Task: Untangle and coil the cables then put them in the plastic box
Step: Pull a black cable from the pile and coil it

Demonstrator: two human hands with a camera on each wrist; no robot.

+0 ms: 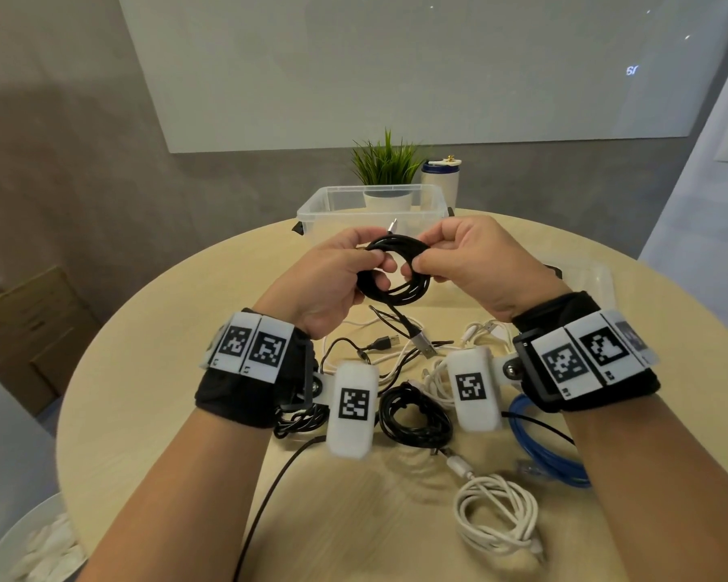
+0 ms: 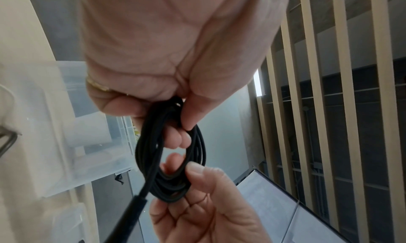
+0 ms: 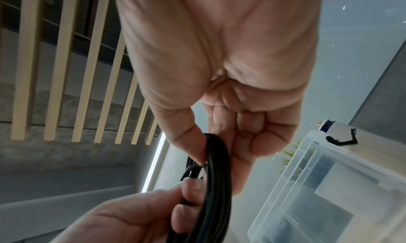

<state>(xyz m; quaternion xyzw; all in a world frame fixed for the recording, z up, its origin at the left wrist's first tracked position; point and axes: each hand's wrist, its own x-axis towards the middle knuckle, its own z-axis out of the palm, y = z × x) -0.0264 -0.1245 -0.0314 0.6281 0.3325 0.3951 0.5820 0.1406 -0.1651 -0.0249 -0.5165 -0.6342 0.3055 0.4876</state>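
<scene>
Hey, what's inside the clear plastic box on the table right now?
No cables show inside the plastic box. Through its clear walls the plant pot behind it shows. The hands hide its near floor.

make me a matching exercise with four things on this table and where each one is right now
Things:
1. black cable coil
2. blue cable
3. white cable coil
4. plastic box

Places:
A. at the far edge of the table, in front of the plant
B. held up between the left hand and the right hand
C. on the table at the near side, right of centre
D. on the table, partly hidden under the right wrist

Pairs: 1-B, 2-D, 3-C, 4-A
</scene>
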